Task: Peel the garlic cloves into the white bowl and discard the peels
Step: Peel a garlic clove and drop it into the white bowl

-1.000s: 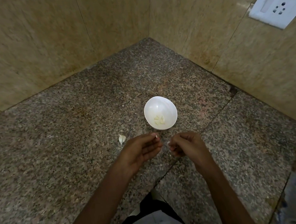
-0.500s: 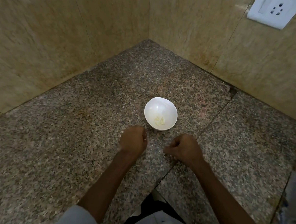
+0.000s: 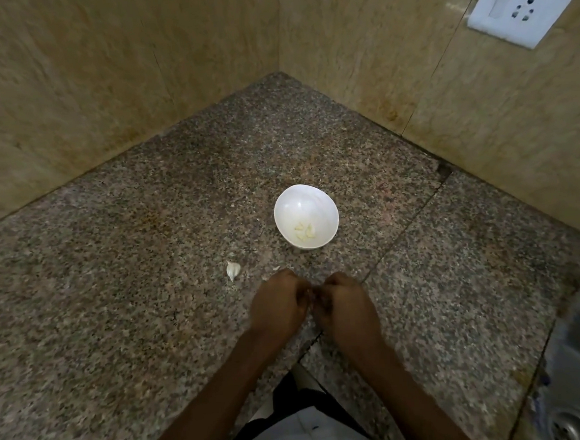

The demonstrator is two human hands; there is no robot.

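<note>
The white bowl (image 3: 302, 201) stands on the granite counter (image 3: 133, 299) and holds a few peeled garlic cloves (image 3: 305, 233). One unpeeled garlic clove (image 3: 233, 270) lies on the counter to the bowl's lower left. My left hand (image 3: 278, 305) and my right hand (image 3: 346, 305) meet knuckle to knuckle just in front of the bowl, fingers curled inward. Between the fingertips a small pale bit of a garlic clove (image 3: 310, 292) shows; most of it is hidden by the fingers. A tiny peel scrap (image 3: 276, 268) lies just beyond my left hand.
Tiled walls close the counter at the back and right, meeting in a corner. A white wall socket (image 3: 524, 4) sits at the upper right. A steel sink with its drain (image 3: 570, 423) is at the lower right. My clothing shows at the bottom edge.
My left hand drew back from the spot by the loose clove and met my right hand. The clove it had covered shows again on the counter. The bowl stayed put.
</note>
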